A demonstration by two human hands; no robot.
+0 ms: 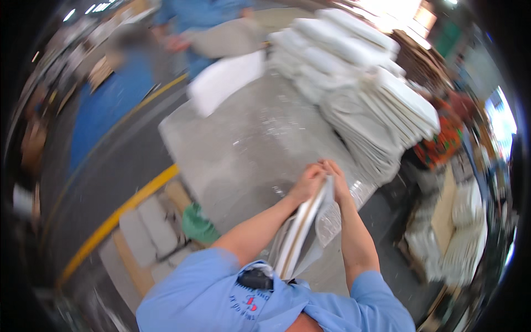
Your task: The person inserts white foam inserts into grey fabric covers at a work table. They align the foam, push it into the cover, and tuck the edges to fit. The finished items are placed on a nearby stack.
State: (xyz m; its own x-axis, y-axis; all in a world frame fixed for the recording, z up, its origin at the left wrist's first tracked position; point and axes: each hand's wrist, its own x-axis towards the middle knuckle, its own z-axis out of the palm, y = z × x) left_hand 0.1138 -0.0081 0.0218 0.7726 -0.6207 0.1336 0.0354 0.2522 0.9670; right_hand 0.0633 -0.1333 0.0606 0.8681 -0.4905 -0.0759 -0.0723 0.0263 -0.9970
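In front of my chest I hold a long white padded panel [298, 235] on edge, a brown strip running along its narrow side. My left hand [310, 181] is closed on its far end. Close beside it, my right hand [336, 178] grips the same end, fingertips nearly meeting the left. Thin clear plastic film [326, 221] hangs along the panel's right side, beside my right forearm. Below is a grey worktable [232, 149] with shiny, plastic-like patches. Motion blurs the finger detail.
White padded panels [343, 47] are piled at the table's far right, with grey panels [362, 130] nearer. Across the table, a person in blue [207, 16] handles a grey rounded panel [227, 39] beside a white sheet [227, 80]. Wrapped stacks [467, 238] stand right; grey pieces [155, 227] lie lower left.
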